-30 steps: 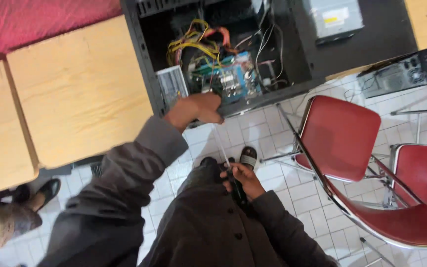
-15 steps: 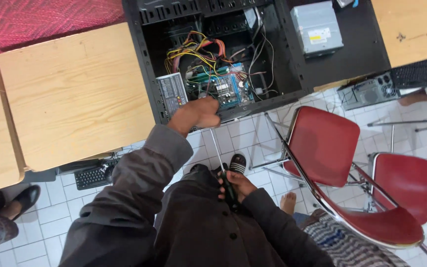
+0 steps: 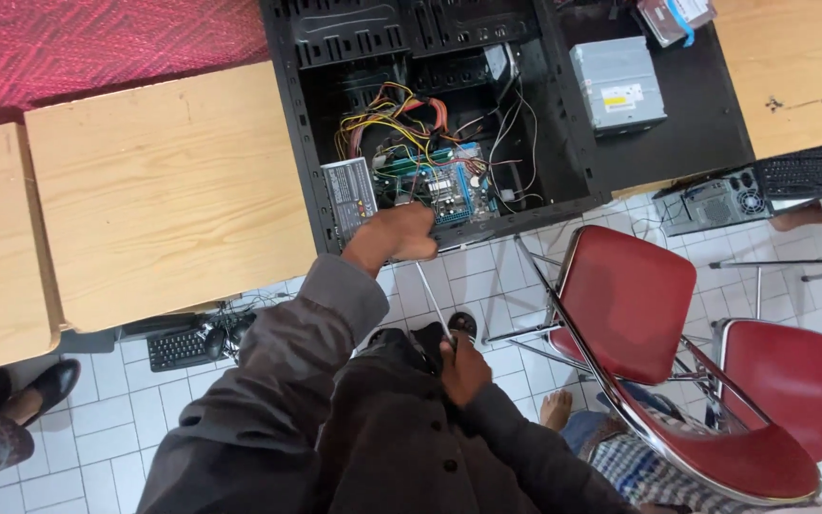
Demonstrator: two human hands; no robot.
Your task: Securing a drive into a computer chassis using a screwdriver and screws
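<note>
My left hand (image 3: 397, 236) reaches forward to the front edge of an open black computer case (image 3: 316, 143) lying on a wooden table (image 3: 164, 190). Its fingers are curled around the upper end of a long screwdriver (image 3: 430, 295). My right hand (image 3: 463, 369) sits close to my lap and grips the screwdriver's dark handle. The thin metal shaft runs up from it into my left fist. Just past that fist, inside the case, are a green and blue motherboard (image 3: 440, 183), coloured cable bundles (image 3: 382, 119) and a grey power supply (image 3: 348, 195).
A grey optical drive (image 3: 617, 84) lies on the black side panel (image 3: 677, 143). Red metal-framed chairs (image 3: 630, 295) stand to my right. On the tiled floor are a keyboard (image 3: 176, 348) and another computer case (image 3: 715, 200). Another person's shoe (image 3: 49, 383) shows at left, a bare foot (image 3: 556, 407) at right.
The view has shifted, so more of the case and its top bays show. My left hand stays at the case's edge; the screwdriver shaft now shows plainly between both hands.
</note>
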